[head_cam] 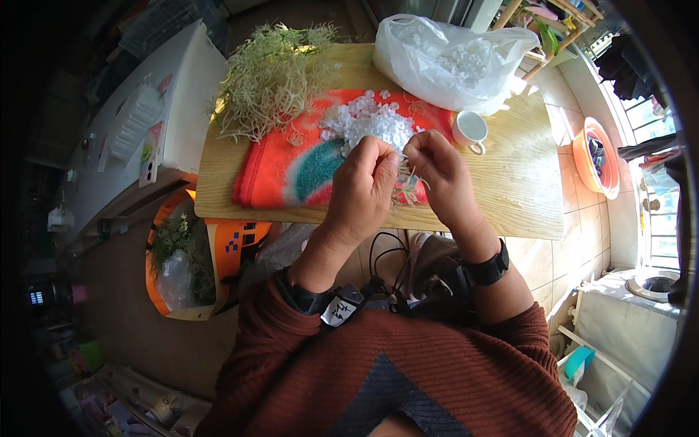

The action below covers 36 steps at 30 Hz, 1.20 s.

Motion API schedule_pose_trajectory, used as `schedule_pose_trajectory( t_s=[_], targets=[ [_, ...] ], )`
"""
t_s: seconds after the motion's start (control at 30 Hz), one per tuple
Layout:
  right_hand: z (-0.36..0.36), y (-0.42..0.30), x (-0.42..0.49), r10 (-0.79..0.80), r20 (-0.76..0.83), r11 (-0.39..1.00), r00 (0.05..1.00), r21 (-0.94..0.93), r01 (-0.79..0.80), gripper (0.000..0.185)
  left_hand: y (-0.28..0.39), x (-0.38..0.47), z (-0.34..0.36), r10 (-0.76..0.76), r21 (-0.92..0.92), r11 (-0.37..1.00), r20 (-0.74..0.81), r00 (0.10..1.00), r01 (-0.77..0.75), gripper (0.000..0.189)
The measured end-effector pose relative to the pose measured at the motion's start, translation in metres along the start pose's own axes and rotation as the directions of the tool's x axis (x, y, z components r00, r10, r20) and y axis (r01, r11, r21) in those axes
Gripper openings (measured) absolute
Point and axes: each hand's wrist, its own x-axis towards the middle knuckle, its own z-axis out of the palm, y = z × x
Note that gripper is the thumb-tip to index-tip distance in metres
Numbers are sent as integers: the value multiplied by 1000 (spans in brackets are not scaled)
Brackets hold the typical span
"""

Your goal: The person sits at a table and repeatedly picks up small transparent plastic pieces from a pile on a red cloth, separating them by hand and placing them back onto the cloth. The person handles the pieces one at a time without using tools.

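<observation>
My left hand [367, 188] and my right hand [443, 177] are close together over the near right part of a folded red cloth [267, 169]. Both pinch at a small pale-green artificial sprig [407, 188], which hangs between them; the fingertips hide its upper end. Just beyond my fingers, white translucent plastic petals [371, 120] lie heaped on the cloth. A large bunch of pale-green artificial sprigs [278, 82] rests at the far left of the wooden table. To the right of the cloth is a white cup [469, 129].
An open plastic bag [453, 60] of white petals stands on the table's [524, 180] far right. An orange bag [221, 262] holding greenery and clear plastic is below the left edge. A white cabinet [191, 93] stands left; an orange basin [595, 158] is on the right.
</observation>
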Motion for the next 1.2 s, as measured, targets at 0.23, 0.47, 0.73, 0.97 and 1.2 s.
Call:
schedule_pose_trajectory(
  t_s=[0.23,0.47,0.73,0.97,1.2],
  targets=[
    [-5,-22,0,-151,53,984,987,103,145,16,-15,4,-2,-193,-109,977,-64,979,186,10],
    [-4,-16,1,-241,182,914,953,-288,286,13,-9,6,-3,14,98,995,-147,989,0,9],
    [-7,-13,2,136,75,966,988,209,-149,13,1,5,-4,166,170,970,50,985,-173,13],
    [-1,-12,1,142,77,947,987,281,-159,19,5,3,-1,107,46,994,-63,992,-104,9],
    [-6,-9,2,165,109,938,980,289,-190,19,9,1,-3,10,-75,997,10,1000,-9,9]
  ],
)
